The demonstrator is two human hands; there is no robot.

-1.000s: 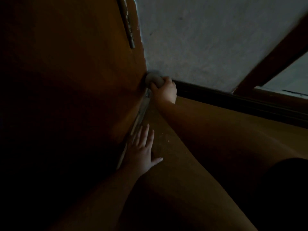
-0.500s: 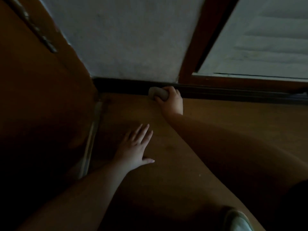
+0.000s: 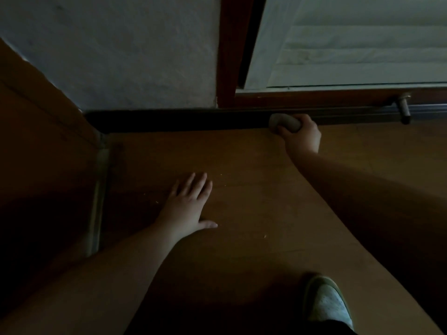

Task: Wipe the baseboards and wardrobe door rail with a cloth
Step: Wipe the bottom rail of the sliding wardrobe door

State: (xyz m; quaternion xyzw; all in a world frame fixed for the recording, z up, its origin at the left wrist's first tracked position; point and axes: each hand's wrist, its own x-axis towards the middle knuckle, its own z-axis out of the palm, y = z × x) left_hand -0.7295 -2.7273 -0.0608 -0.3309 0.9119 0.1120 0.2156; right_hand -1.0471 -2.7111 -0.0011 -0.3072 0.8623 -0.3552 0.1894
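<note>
Two bare hands work low over a dim wooden floor [image 3: 254, 189]. At about one o'clock in the view, the right hand [image 3: 302, 137] has its fingers curled around a bunched grey cloth [image 3: 284, 123], pressing it against the dark baseboard [image 3: 169, 120] that runs across the foot of the wall. Near the centre, toward eight o'clock, the left hand [image 3: 187, 205] lies flat on the floor with fingers spread and straight, holding nothing; it appears to brace the body.

Judging by this, the baseboard-wiping step is in hand. The cloth sits where the baseboard meets a metal rail [image 3: 350, 114] below a pale slatted door [image 3: 350, 44]. The next move likely calls for sliding the cloth on toward three o'clock along that strip, keeping steady pressure.

For edges: a small metal stopper [image 3: 404, 110] juts out from the rail at about two o'clock, well apart from the cloth but directly in its path; the hand would need to lift or steer around it. A wooden panel [image 3: 43, 146] closes off the nine o'clock side, with a pale strip [image 3: 98, 197] at its foot, meeting the baseboard in a corner at ten o'clock. A light shoe [image 3: 329, 303] rests at five o'clock. Bare floor lies between the hands, giving room to shift.
</note>
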